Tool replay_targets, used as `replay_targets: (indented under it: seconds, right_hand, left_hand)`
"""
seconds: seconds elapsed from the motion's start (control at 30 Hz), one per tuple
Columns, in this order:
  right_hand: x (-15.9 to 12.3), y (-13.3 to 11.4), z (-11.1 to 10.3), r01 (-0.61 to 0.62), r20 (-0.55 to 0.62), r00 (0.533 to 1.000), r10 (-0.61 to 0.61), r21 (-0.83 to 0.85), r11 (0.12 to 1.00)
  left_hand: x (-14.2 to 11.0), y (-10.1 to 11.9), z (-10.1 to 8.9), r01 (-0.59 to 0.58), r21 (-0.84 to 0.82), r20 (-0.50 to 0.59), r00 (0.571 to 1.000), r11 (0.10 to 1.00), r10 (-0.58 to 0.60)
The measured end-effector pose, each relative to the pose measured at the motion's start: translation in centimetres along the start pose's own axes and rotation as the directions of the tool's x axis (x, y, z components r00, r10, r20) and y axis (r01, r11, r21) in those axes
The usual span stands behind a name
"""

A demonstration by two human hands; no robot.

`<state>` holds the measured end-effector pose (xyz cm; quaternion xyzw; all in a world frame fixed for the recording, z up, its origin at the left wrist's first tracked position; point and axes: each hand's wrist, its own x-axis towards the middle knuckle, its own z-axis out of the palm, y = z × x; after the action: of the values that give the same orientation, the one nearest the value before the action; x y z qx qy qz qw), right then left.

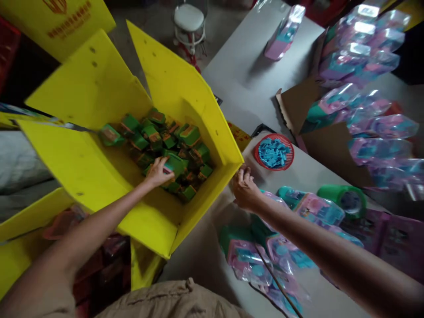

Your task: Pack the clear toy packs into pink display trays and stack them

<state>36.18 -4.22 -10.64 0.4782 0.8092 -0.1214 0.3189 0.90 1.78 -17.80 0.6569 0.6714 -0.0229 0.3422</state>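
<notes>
My left hand (159, 173) reaches into a tilted yellow box (149, 221) and has its fingers closed on a green plastic case (175, 163), with a pinkish edge showing by the fingertips. Around it lie several similar green and brown cases (154, 137), heaped in the box. Just outside the box's right corner is my right hand (245, 187), its fingers curled close to the yellow wall. Whether those fingers grip the wall or a small thing cannot be made out.
On the grey table (232, 66) stand a red basket (289, 152) of small blue pieces, a green tape roll (344, 198) and several clear-topped pink and teal packs (250, 260). More packs crowd an open carton (327, 145). A white stool (188, 17) stands beyond.
</notes>
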Motion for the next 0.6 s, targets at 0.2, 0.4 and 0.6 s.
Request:
replay_targets:
  seconds: [0.2, 0.4, 0.6]
  right_hand:
    - [-2.5, 2.3, -6.4, 0.106, -0.076, 0.994, -0.076, 0.632, 0.768]
    - [-21.8, 1.9, -3.6, 0.292, -0.199, 0.889, 0.412, 0.94, -0.176]
    - [-40.4, -3.7, 6.3, -0.299, 0.411, 0.657, 0.632, 0.912, -0.282]
  left_hand:
    - [-13.6, 8.9, -11.1, 0.022, -0.535, -0.069, 0.995, 0.845, -0.07]
    - [-26.1, 16.2, -8.9, 0.383, -0.64, 0.558, 0.828, 0.667, 0.06]
    - [-33.0, 20.1, 6.3, 0.704, -0.438, 0.894, 0.404, 0.559, 0.192]
